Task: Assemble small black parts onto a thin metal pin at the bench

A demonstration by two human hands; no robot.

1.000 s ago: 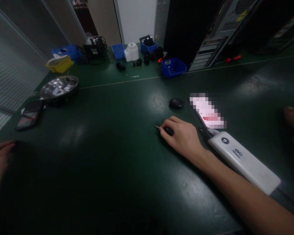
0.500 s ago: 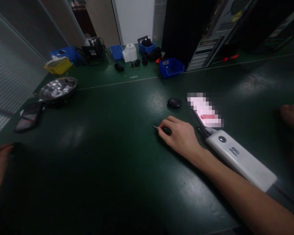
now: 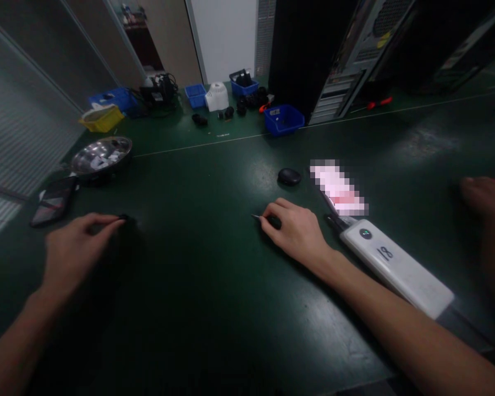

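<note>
My right hand (image 3: 296,231) rests on the dark green table (image 3: 214,308), fingers closed round a small black tool (image 3: 266,220) whose thin metal tip points left. My left hand (image 3: 75,251) is out over the table to the left, thumb and forefinger pinched on a small dark part (image 3: 124,218). A black oval object (image 3: 289,176) lies just beyond my right hand. A white power bank marked 18 (image 3: 396,267) lies beside my right forearm, with a phone (image 3: 337,188) at its far end.
A steel bowl (image 3: 101,155) and a dark phone (image 3: 53,200) sit at the left. Blue bins (image 3: 283,119), a yellow bin (image 3: 101,118), a white housing (image 3: 216,97) and black parts line the back. A computer tower (image 3: 346,66) stands behind. Another person's hand (image 3: 484,192) is at the right edge.
My left hand has moved from the lower left edge up and right over the table, pinching a small dark part. My right hand has stayed put with the tool.
</note>
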